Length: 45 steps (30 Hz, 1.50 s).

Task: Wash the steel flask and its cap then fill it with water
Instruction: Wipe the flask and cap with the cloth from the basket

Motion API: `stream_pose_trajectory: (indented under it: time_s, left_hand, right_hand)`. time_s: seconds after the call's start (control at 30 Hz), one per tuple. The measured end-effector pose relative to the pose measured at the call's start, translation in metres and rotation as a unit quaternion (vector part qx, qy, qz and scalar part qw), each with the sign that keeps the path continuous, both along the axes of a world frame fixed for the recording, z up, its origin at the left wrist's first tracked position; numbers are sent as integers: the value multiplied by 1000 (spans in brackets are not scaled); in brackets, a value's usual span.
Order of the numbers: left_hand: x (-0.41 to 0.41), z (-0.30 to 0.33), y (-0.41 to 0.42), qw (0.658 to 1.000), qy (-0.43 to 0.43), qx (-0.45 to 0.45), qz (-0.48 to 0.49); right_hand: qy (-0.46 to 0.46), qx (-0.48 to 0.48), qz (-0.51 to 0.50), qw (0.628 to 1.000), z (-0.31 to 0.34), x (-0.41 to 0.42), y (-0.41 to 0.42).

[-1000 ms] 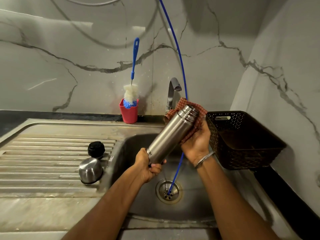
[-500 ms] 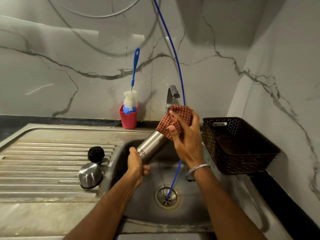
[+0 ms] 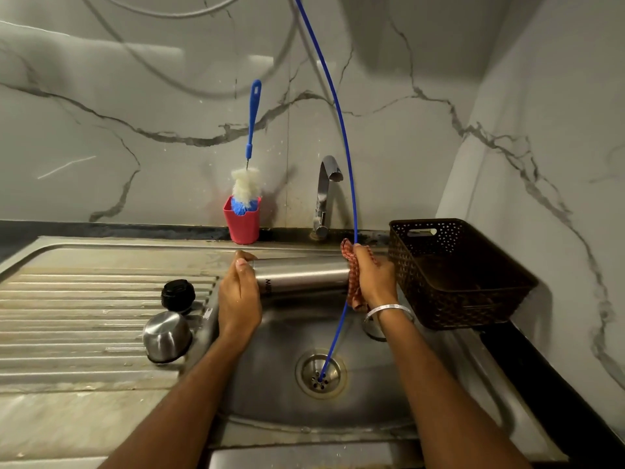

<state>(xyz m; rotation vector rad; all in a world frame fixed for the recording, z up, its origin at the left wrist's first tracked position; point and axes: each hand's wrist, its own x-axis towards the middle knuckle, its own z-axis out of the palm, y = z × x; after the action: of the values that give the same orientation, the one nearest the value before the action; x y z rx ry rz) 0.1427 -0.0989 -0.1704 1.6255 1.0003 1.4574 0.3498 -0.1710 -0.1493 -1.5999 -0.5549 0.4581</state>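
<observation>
Both forearms are showing bare from the bottom edge of the view up to the wrists, with no sleeves covering them. The right wrist is wearing a thin, plain silver-coloured bangle (image 3: 389,310), which is catching the light along its rim. The left hand (image 3: 239,299) and the right hand (image 3: 375,279) are bare too, wearing no gloves, and no rings are showing. One short-trimmed, unpainted thumbnail is showing on the left hand.
</observation>
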Motion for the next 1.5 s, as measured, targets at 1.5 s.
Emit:
stream_pose_trajectory:
  time_s: [1.5]
  left_hand:
    - [28, -22, -6, 783, -164, -563, -209]
  right_hand:
    - [183, 97, 265, 942, -37, -73, 20]
